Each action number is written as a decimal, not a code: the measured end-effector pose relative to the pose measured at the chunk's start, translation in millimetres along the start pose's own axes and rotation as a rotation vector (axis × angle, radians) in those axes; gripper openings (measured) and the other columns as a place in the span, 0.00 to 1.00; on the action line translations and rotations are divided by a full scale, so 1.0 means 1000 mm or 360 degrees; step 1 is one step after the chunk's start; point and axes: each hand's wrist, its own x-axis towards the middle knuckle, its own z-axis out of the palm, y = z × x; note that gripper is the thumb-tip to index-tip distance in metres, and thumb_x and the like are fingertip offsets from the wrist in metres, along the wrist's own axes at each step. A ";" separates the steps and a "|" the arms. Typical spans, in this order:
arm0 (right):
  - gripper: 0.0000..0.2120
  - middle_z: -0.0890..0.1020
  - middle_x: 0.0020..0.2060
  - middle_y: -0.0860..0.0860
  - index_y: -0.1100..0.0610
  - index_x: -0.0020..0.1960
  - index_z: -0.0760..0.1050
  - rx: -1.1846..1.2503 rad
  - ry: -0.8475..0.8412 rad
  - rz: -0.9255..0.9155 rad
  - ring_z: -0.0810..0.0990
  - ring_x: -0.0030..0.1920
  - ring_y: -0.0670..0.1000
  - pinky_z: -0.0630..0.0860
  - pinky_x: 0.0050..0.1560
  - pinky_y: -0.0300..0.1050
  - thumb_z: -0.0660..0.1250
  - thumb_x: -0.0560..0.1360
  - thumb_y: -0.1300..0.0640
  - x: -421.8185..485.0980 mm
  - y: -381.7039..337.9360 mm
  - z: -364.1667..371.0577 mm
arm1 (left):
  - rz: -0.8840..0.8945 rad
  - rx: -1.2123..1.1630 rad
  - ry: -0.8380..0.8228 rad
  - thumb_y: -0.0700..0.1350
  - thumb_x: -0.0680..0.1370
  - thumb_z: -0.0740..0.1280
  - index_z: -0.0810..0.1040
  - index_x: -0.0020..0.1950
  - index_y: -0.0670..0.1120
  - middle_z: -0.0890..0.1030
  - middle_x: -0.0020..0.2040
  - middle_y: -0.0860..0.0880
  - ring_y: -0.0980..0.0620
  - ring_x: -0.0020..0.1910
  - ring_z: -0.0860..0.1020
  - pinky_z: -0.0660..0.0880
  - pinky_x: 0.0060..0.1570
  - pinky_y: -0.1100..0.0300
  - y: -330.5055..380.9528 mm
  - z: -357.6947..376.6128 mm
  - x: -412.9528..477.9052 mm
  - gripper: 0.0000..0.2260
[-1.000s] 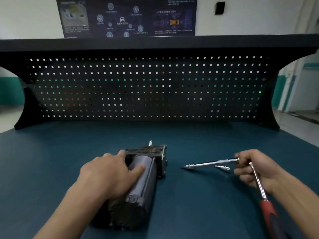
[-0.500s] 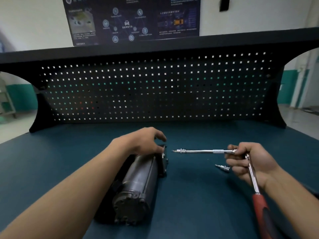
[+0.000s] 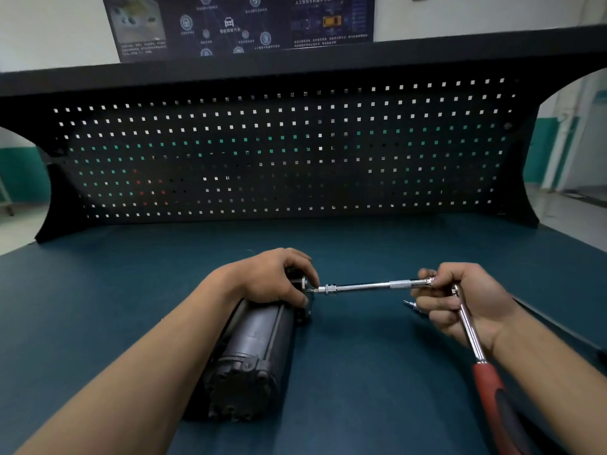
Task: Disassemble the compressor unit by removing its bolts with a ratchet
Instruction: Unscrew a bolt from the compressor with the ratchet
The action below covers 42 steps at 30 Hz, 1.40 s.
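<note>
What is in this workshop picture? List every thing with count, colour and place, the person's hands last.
compressor: one, dark grey, lying on the table, centre-left.
ratchet: one, silver with red handle, right; its long bar points at the compressor's far end.
small bit: one, silver, on the table beside the right hand.
table: one, dark teal, foreground.
pegboard: one, black, behind the table.
poster: one, dark blue, wall above.
left hand: one, grips the compressor's far end.
right hand: one, grips the ratchet's head.

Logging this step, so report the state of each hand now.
Left hand: grips the far end of the compressor unit.
Right hand: grips the ratchet at its head.
</note>
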 end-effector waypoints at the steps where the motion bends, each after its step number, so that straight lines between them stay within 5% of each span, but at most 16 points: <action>1: 0.10 0.55 0.31 0.47 0.57 0.32 0.70 0.0005 -0.0003 -0.0001 0.58 0.19 0.42 0.50 0.17 0.36 0.54 0.66 0.65 0.000 0.000 0.001 | -0.0008 0.0023 0.0007 0.44 0.69 0.78 0.83 0.49 0.58 0.75 0.63 0.55 0.62 0.61 0.71 0.63 0.54 0.80 -0.001 0.001 0.001 0.13; 4: 0.10 0.55 0.31 0.46 0.57 0.32 0.71 0.0011 -0.0002 -0.0006 0.58 0.19 0.42 0.51 0.17 0.36 0.54 0.66 0.65 -0.001 0.000 0.002 | -0.0026 0.0025 0.0033 0.47 0.70 0.79 0.83 0.48 0.58 0.75 0.61 0.58 0.64 0.60 0.71 0.62 0.53 0.81 -0.002 0.004 0.002 0.11; 10: 0.06 0.57 0.30 0.46 0.57 0.33 0.70 0.0073 -0.0006 -0.0028 0.58 0.18 0.42 0.50 0.18 0.35 0.57 0.64 0.66 -0.003 -0.003 0.000 | 0.0025 -0.0020 0.0162 0.45 0.73 0.77 0.85 0.48 0.47 0.79 0.59 0.47 0.61 0.56 0.73 0.64 0.50 0.79 -0.002 0.008 0.004 0.06; 13: 0.07 0.58 0.29 0.46 0.57 0.31 0.72 0.0107 -0.0048 -0.0052 0.56 0.19 0.42 0.50 0.18 0.35 0.64 0.56 0.67 -0.005 -0.005 0.001 | -0.0015 -0.0041 0.0155 0.47 0.73 0.77 0.85 0.47 0.53 0.76 0.62 0.52 0.63 0.60 0.73 0.65 0.61 0.71 -0.002 0.008 0.004 0.05; 19: 0.10 0.57 0.30 0.47 0.57 0.31 0.70 0.0071 0.0034 -0.0020 0.58 0.18 0.42 0.47 0.20 0.35 0.54 0.67 0.65 -0.002 -0.001 0.002 | -0.0026 0.0001 0.0065 0.49 0.73 0.77 0.83 0.47 0.60 0.73 0.66 0.55 0.60 0.65 0.72 0.64 0.70 0.61 -0.001 0.003 0.005 0.08; 25: 0.09 0.59 0.29 0.47 0.57 0.31 0.71 0.0146 -0.0045 -0.0014 0.59 0.18 0.42 0.47 0.20 0.35 0.65 0.54 0.68 -0.001 0.001 0.001 | -0.0026 0.0021 0.0036 0.50 0.74 0.76 0.85 0.53 0.56 0.72 0.67 0.54 0.63 0.64 0.70 0.63 0.67 0.64 -0.002 0.003 0.005 0.09; 35: 0.07 0.53 0.35 0.46 0.56 0.34 0.69 0.0089 -0.0033 -0.0078 0.59 0.18 0.42 0.48 0.20 0.35 0.61 0.59 0.67 -0.003 -0.002 0.004 | -0.0014 -0.0104 0.0174 0.48 0.74 0.77 0.86 0.52 0.53 0.75 0.67 0.51 0.62 0.63 0.71 0.63 0.61 0.69 -0.003 0.011 0.002 0.08; 42: 0.15 0.56 0.30 0.46 0.55 0.35 0.67 0.0144 -0.0027 0.0023 0.59 0.19 0.42 0.49 0.18 0.35 0.71 0.57 0.67 0.003 0.003 0.000 | -0.0028 -0.0155 0.0201 0.48 0.73 0.77 0.86 0.49 0.54 0.75 0.66 0.51 0.61 0.64 0.72 0.64 0.64 0.65 -0.002 0.012 0.001 0.06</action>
